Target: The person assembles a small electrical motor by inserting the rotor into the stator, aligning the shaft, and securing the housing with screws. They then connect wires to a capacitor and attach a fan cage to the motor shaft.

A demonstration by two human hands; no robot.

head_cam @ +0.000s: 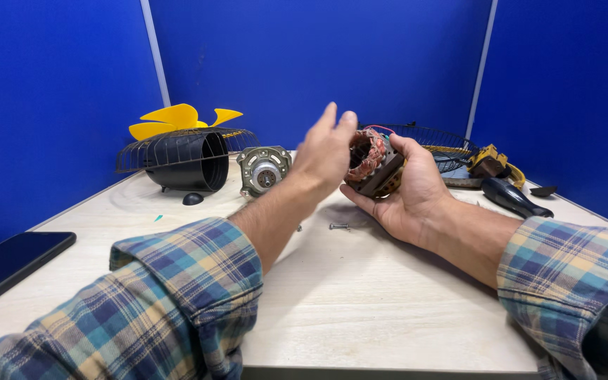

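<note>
Copper-wound motor stator with dark steel core [369,163] sits cradled in the right hand [409,190], tilted for viewing, while the left hand [326,151] hovers open-fingered beside it above the pale wooden tabletop [360,295].

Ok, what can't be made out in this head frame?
- Left side of the motor stator: hidden behind the left hand.
- Whether the left hand touches the stator: cannot tell.
- Wire fan guard: partly hidden by the right hand and the stator.
- Dark phone: cut off by the left edge.
- Screw: too small for detail.
</note>
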